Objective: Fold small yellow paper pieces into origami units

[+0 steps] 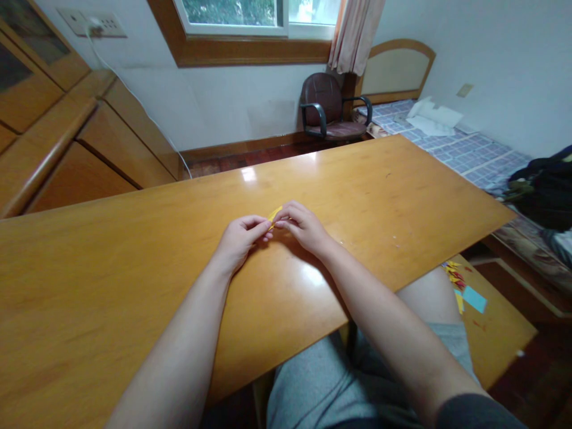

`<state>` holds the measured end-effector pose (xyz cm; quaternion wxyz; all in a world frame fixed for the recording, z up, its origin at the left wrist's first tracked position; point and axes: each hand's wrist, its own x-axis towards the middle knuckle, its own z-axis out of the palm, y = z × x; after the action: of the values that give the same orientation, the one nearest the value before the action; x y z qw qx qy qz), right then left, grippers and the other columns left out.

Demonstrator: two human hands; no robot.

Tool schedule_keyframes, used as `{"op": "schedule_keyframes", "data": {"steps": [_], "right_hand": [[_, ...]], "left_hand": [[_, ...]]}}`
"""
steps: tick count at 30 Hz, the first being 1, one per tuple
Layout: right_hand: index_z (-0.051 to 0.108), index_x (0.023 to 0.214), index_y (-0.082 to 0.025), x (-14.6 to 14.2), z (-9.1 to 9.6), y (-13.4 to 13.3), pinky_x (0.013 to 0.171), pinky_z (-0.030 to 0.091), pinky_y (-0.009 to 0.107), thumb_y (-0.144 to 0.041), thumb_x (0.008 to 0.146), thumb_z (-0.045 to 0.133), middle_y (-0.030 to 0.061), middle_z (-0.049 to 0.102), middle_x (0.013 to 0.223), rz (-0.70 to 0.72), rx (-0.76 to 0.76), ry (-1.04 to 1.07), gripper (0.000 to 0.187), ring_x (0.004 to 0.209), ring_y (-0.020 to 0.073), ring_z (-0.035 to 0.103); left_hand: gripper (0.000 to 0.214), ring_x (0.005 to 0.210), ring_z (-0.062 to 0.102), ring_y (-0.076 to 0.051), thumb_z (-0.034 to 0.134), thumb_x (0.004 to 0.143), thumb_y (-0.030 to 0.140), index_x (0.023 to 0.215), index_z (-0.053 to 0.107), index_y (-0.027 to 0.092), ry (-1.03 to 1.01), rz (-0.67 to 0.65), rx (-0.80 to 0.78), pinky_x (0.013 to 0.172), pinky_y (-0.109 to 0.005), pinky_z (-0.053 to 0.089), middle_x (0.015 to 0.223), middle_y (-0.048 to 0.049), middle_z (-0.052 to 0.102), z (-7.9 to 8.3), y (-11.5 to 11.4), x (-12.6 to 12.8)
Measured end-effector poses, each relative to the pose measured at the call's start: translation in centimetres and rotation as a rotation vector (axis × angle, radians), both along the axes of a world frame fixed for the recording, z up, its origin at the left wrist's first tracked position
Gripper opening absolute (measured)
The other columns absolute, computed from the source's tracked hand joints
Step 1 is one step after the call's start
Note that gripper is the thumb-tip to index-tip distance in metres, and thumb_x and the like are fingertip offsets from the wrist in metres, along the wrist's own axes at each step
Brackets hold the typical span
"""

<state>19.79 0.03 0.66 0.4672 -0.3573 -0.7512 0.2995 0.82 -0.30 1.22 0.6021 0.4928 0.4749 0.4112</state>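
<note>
A small piece of folded yellow paper (275,213) is held between my two hands, just above the wooden table (111,280). My left hand (245,236) pinches its lower left end between thumb and fingers. From the other side, my right hand (302,224) has its thumb and fingertips closed on the paper. The fingers cover much of it, so its full shape is hidden.
Beside my thigh, a lower wooden bench (496,339) carries folded red and yellow paper pieces (454,275) and a light blue paper sheet (474,300). Past the table stand a brown armchair (328,107), a bed (469,149) and wooden cabinets (89,161).
</note>
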Motion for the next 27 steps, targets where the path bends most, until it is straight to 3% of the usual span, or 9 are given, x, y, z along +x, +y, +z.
{"op": "schedule_keyframes", "data": {"steps": [8, 20, 27], "right_hand": [[0.064, 0.083, -0.019, 0.08, 0.05, -0.07, 0.079, 0.046, 0.028, -0.021, 0.092, 0.059, 0.0017, 0.061, 0.085, -0.010, 0.001, 0.014, 0.011, 0.084, 0.0147, 0.057], [0.065, 0.086, -0.018, -0.41, -0.10, -0.12, 0.080, 0.047, 0.028, -0.025, 0.091, 0.058, 0.0011, 0.065, 0.084, -0.039, -0.161, 0.078, 0.010, 0.083, 0.0139, 0.060], [0.063, 0.083, -0.018, -0.53, 0.09, -0.33, 0.081, 0.046, 0.028, -0.027, 0.091, 0.058, 0.0011, 0.064, 0.082, -0.055, -0.150, 0.072, 0.012, 0.082, 0.0139, 0.059]], "left_hand": [[0.034, 0.060, 0.063, -0.013, 0.083, 0.066, 0.044, 0.079, 0.073, 0.014, 0.001, -0.033, -0.030, 0.057, -0.023, 0.048, 0.068, -0.0048, 0.071, 0.23, -0.12, 0.09], [0.036, 0.058, 0.062, -0.013, 0.082, 0.067, 0.047, 0.077, 0.072, 0.014, 0.032, -0.012, 0.048, 0.059, -0.024, 0.048, 0.065, -0.0042, 0.069, 0.03, -0.10, 0.35], [0.035, 0.060, 0.062, -0.013, 0.082, 0.067, 0.045, 0.080, 0.073, 0.014, 0.009, -0.028, 0.012, 0.060, -0.024, 0.049, 0.068, -0.0050, 0.070, 0.15, -0.21, 0.34]]}}
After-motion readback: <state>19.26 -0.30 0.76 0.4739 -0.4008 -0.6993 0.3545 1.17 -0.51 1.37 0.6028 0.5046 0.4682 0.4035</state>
